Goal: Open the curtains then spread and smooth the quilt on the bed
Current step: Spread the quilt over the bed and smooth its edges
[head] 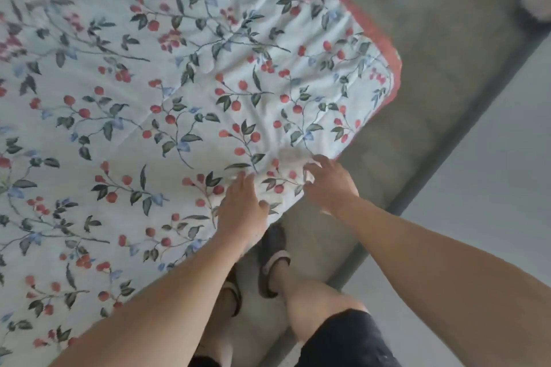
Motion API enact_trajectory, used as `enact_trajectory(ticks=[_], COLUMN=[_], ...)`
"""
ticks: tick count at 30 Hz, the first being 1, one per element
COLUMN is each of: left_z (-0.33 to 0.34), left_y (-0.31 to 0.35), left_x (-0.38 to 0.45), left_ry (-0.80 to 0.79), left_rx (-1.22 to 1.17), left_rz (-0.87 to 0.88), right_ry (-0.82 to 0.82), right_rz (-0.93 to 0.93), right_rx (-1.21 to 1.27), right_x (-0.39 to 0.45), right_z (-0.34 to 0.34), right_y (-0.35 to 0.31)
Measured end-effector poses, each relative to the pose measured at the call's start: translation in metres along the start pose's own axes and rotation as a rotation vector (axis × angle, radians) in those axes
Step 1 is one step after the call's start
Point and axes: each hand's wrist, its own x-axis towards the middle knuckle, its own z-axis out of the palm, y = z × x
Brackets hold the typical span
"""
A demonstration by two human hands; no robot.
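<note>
While the quilt [179, 83] is pressed flat by the left hand [241, 208], its edge is pinched by the right hand [328, 182].

Looking down at my own body: my left hand [241, 211] and right hand [329, 185] are bare, with no rings or watch, and both forearms are unsleeved. I wear dark shorts [343, 340] ending above the knee, and dark open-backed sandals [272, 259] with pale straps.
</note>
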Motion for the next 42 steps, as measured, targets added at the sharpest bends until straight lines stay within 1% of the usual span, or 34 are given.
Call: enact_trajectory(ticks=[2, 4, 6, 8, 9, 11, 13, 15, 17, 19, 21, 23, 26, 28, 30, 32, 33, 34, 36, 40, 42], left_z=[0.0, 0.008, 0.022, 0.034, 0.037, 0.039, 0.036, 0.031, 0.022, 0.014, 0.009, 0.005, -0.007, -0.014, -0.02, -0.028, -0.031, -0.034, -0.044, -0.062, -0.068], left_y=[0.033, 0.062, 0.092, 0.127, 0.147, 0.187, 0.223, 0.26, 0.291, 0.316, 0.336, 0.35, 0.362, 0.369, 0.376, 0.386, 0.39, 0.393, 0.395, 0.397, 0.404], left_x=[0.036, 0.06, 0.074, 0.087, 0.092, 0.102, 0.119, 0.142, 0.162, 0.178, 0.193, 0.202, 0.219, 0.234, 0.239, 0.243, 0.244, 0.245, 0.251, 0.268, 0.28], left_ry=[0.058, 0.024, -0.085, -0.107, -0.095, -0.018, 0.033, 0.022, 0.002, -0.01, -0.02, -0.022, 0.018, 0.036, -0.026, -0.137, -0.174, -0.172, -0.095, 0.135, 0.162], left_rx=[0.008, 0.023, 0.115, 0.219, 0.225, 0.175, 0.085, -0.04, -0.126, -0.147, -0.176, -0.242, -0.37, -0.369, -0.346, -0.35, -0.347, -0.335, -0.319, -0.346, -0.339], left_rz=[0.08, 0.093, 0.027, -0.076, -0.123, -0.143, -0.113, -0.081, -0.085, -0.084, -0.084, -0.087, -0.19, -0.273, -0.298, -0.309, -0.316, -0.32, -0.358, -0.411, -0.444], right_ry=[0.077, 0.099, 0.013, -0.051, -0.043, 0.057, 0.151, 0.217, 0.245, 0.177, 0.076, 0.038, -0.02, -0.043, -0.095, -0.192, -0.232, -0.27, -0.305, -0.266, -0.281], right_rz=[-0.056, -0.099, -0.153, -0.178, -0.151, -0.056, 0.022, 0.053, 0.087, 0.112, 0.128, 0.143, 0.169, 0.211, 0.264, 0.327, 0.335, 0.316, 0.231, 0.031, -0.012], right_rx=[0.034, 0.078, 0.107, 0.105, 0.142, 0.27, 0.38, 0.467, 0.566, 0.589, 0.525, 0.418, 0.35, 0.32, 0.307, 0.235, 0.188, 0.151, 0.161, 0.383, 0.427], right_x=[0.026, 0.052, 0.07, 0.088, 0.091, 0.094, 0.104, 0.124, 0.146, 0.167, 0.189, 0.205, 0.22, 0.228, 0.227, 0.23, 0.231, 0.236, 0.245, 0.264, 0.282], right_z=[-0.023, -0.04, -0.052, -0.067, -0.076, -0.097, -0.12, -0.148, -0.176, -0.199, -0.213, -0.221, -0.237, -0.257, -0.271, -0.287, -0.292, -0.296, -0.307, -0.34, -0.35], right_y=[0.017, 0.037, 0.066, 0.103, 0.119, 0.143, 0.16, 0.18, 0.198, 0.208, 0.215, 0.219, 0.222, 0.232, 0.246, 0.252, 0.25, 0.248, 0.23, 0.182, 0.168])
